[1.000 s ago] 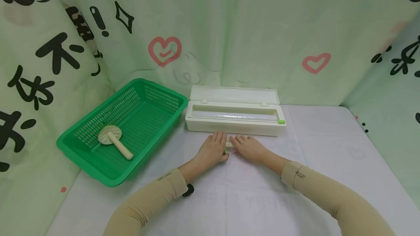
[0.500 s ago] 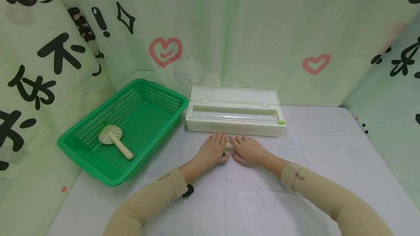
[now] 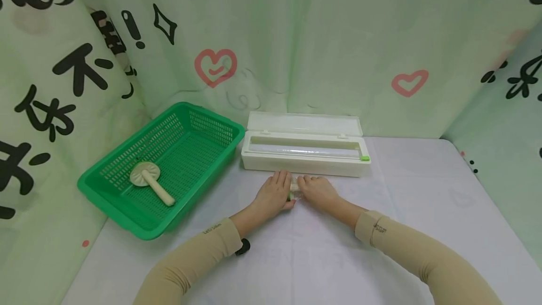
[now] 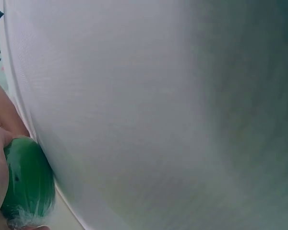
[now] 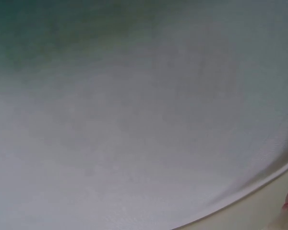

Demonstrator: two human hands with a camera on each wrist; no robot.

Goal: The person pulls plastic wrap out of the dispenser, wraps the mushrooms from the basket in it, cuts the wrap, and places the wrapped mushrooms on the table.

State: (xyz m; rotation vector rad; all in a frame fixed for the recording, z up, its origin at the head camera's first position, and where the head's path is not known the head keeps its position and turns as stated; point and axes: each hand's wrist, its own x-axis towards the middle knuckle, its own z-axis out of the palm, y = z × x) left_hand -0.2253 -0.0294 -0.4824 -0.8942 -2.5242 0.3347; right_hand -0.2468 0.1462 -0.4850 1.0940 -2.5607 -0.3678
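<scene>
Just in front of the white wrap dispenser box (image 3: 305, 150) (lid up, roll showing), both hands lie side by side on the tabletop (image 3: 423, 187). Left hand (image 3: 273, 194) and right hand (image 3: 317, 191) sit palm-down over a small green item (image 3: 290, 196) in clear film, wedged between them; fingers look fairly flat, exact grip hard to tell from the head view. Left wrist view shows the green item (image 4: 26, 184) against the left hand's skin, beside white cloth. Green basket (image 3: 127, 211) stands at left, holding a cream mushroom (image 3: 150, 181).
</scene>
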